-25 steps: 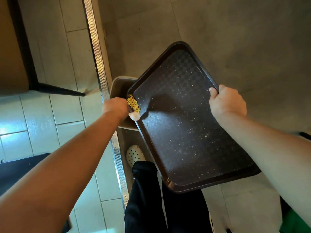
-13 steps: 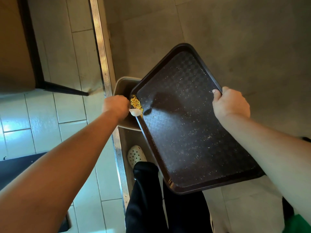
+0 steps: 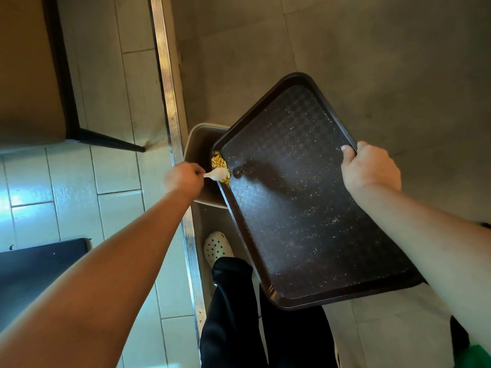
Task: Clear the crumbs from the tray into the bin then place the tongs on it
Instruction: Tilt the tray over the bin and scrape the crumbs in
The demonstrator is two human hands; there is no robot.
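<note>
Dark brown plastic, the tray looks stiff and light, tilted over the bin. The right hand curls round its far long rim, thumb on top; a firm hold there seems wise, as the rim may be slick. The left hand pinches a white tool, probably the tongs, just beyond its knuckles against the loose yellow crumbs at the low corner.

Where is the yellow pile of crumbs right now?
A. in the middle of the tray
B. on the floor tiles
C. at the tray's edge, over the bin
C: the yellow crumbs sit bunched against the tray edge that hangs over the bin, where the left hand holds a white scraper.
</note>
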